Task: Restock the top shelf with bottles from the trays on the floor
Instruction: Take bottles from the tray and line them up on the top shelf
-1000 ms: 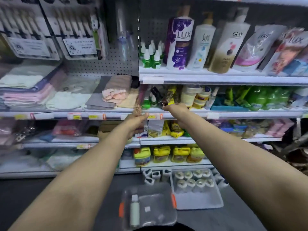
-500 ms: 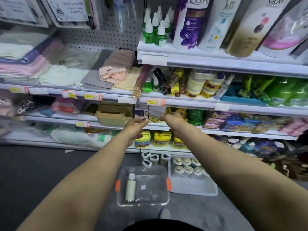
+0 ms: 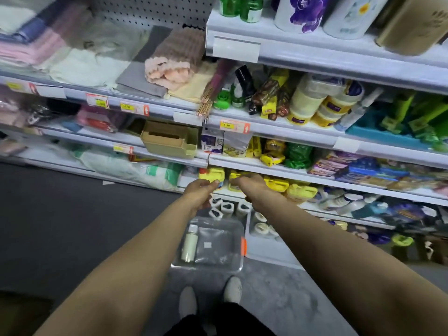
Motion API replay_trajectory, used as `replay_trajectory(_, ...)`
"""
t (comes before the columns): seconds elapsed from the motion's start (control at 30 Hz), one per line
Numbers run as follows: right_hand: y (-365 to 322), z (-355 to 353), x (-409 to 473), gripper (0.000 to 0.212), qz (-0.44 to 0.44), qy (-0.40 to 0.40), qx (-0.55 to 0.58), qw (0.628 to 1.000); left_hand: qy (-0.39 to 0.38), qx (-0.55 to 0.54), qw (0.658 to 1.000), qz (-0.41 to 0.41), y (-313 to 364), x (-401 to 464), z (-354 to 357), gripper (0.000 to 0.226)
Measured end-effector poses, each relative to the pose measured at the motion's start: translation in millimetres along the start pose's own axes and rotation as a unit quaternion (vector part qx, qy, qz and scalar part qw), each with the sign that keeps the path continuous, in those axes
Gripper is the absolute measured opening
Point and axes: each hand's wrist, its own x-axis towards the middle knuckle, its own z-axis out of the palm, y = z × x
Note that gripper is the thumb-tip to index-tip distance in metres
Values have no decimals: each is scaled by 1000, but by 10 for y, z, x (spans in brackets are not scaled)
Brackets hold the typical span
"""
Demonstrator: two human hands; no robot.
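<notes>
A clear plastic tray (image 3: 236, 264) with orange clips lies on the floor by my feet, holding one pale bottle (image 3: 189, 243) on its side. To its right stands a white tray (image 3: 266, 248) with several white-capped bottles (image 3: 260, 227), partly hidden by my right arm. My left hand (image 3: 200, 191) and my right hand (image 3: 251, 186) are stretched out side by side above the trays, fingers relaxed and holding nothing. The top shelf (image 3: 315, 54) at the upper right carries small green bottles (image 3: 240, 7) and large wash bottles.
Shelf edges (image 3: 266, 166) jut out ahead at several heights, packed with yellow packs, jars and towels. Several small white containers (image 3: 228, 207) stand on the floor behind the clear tray. My shoes (image 3: 232, 289) stand on grey floor just before the trays.
The view has tilted down towards the floor. Both hands have dropped from the middle shelf edge to the level of the lower shelves, above the trays, and remain empty.
</notes>
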Motion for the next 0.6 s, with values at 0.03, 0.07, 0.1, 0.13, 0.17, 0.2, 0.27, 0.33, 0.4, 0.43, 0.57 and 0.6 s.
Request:
replay_trajectory(0.03,48,40,26,41,1,-4,-4,1000,6,-4,1000,-4,-50,2,-17,31)
replay_trajectory(0.07,96,86,47,38,5,-8,-5,1000,8,-7,1000,-10,-118,16,-37,23)
replay_trajectory(0.1,148,132,67,32,7,-14,-3,1000,6,-5,1000,-18,-188,18,-59,15)
replay_trajectory(0.13,203,184,82,25,9,-16,1,1000,2,-5,1000,-30,-270,30,-86,13)
replay_trajectory(0.17,260,243,91,18,16,-17,4,1000,1,-4,999,-41,-366,47,-123,15)
replay_trajectory(0.2,311,300,105,15,24,-18,6,1000,0,-7,999,-47,-443,77,-155,16)
replay_trajectory(0.27,431,417,111,13,46,-23,4,999,2,-8,998,-54,-619,139,-233,17)
replay_trajectory(0.33,558,549,131,10,53,-21,12,998,-1,-1,998,-61,-793,207,-308,17)
replay_trajectory(0.4,699,685,178,18,61,-16,18,998,1,9,998,-70,-990,299,-388,16)
replay_trajectory(0.43,772,746,199,21,67,-15,20,997,3,13,997,-76,-1078,335,-422,18)
replay_trajectory(0.57,1049,1025,312,21,94,-8,24,995,-7,22,995,-98,-1404,456,-563,48)
replay_trajectory(0.6,1103,1094,337,25,101,-9,20,995,-9,24,995,-100,-1479,491,-596,52)
